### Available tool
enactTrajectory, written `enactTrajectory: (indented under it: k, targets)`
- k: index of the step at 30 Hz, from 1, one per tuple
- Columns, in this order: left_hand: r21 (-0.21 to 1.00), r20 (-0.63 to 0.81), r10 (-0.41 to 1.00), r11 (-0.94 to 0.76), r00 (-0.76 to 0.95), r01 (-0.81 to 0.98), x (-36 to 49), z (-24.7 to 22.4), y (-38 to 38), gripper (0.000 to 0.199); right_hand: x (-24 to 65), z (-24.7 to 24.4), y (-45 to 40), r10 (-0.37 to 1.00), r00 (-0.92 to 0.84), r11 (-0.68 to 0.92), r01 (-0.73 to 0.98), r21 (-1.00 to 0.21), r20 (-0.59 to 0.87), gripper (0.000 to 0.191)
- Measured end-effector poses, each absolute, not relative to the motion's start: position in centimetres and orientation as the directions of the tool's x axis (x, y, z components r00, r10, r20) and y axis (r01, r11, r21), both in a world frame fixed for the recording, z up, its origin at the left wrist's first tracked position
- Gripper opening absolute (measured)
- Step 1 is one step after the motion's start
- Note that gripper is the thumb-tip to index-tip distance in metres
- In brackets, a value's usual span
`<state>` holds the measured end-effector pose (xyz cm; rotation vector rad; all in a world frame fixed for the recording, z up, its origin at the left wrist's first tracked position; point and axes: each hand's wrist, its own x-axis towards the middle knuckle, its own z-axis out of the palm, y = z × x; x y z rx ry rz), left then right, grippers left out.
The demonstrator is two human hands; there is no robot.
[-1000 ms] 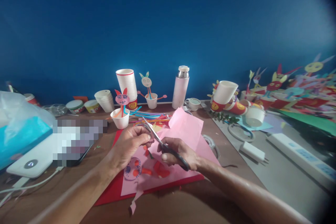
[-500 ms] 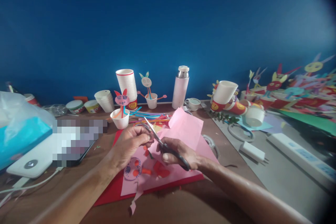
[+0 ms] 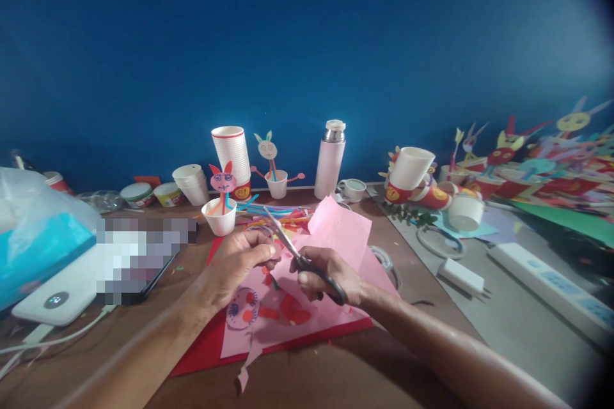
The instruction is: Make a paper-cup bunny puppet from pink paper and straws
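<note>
My left hand (image 3: 247,259) pinches a small pink paper piece (image 3: 275,252) between thumb and fingertips. My right hand (image 3: 329,275) is closed around the black handles of a pair of scissors (image 3: 288,239), whose blades point up and to the left, just right of the pinched piece. Beneath both hands lie pink paper sheets (image 3: 350,236) on a red sheet (image 3: 192,358). On the pink paper are a pink cut-out face (image 3: 242,308) and orange-red paper pieces (image 3: 293,310).
Behind the hands stand a paper figure in a small cup (image 3: 220,220), stacked paper cups (image 3: 230,153) and a pink flask (image 3: 330,163). A white power bank (image 3: 57,297) lies left; a power strip (image 3: 551,281) and several paper figures are at right.
The scissors have shifted slightly, their blades now a little farther from the pink piece in my left hand. My left hand has barely moved, and more of the piece shows.
</note>
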<state>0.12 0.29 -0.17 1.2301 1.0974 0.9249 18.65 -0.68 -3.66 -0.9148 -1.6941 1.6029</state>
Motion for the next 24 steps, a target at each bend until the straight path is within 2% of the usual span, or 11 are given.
enactTrajectory:
  k: [4,7,10,15,24]
  targets:
    - [0.993,-0.119,0.953,0.109,0.279,0.05,0.0,0.1,0.2,0.011,18.9,-3.2,-0.4,0.841,-0.526,0.116,-0.053,-0.992,0.127,0.035]
    - [0.989,-0.139,0.947,0.122,0.29,0.078,0.0,0.0,0.1,0.011,18.9,-3.0,-0.4,0.891,-0.449,0.051,-0.038,-0.998,0.063,0.028]
    - [0.984,-0.154,0.934,0.117,0.321,0.132,0.1,-0.3,0.1,0.01,18.7,-2.7,-0.5,0.929,-0.37,-0.005,-0.008,-1.0,-0.002,0.031]
    - [0.976,-0.186,0.903,0.125,0.386,0.18,0.5,-1.1,0.0,0.007,18.1,-2.3,-0.7,0.943,-0.331,0.006,-0.09,-0.996,0.036,0.037]
    - [0.972,-0.204,0.871,0.125,0.448,0.199,0.9,-1.7,-0.5,0.011,17.8,-3.6,-0.8,0.908,-0.411,0.019,-0.162,-0.987,0.085,0.041]
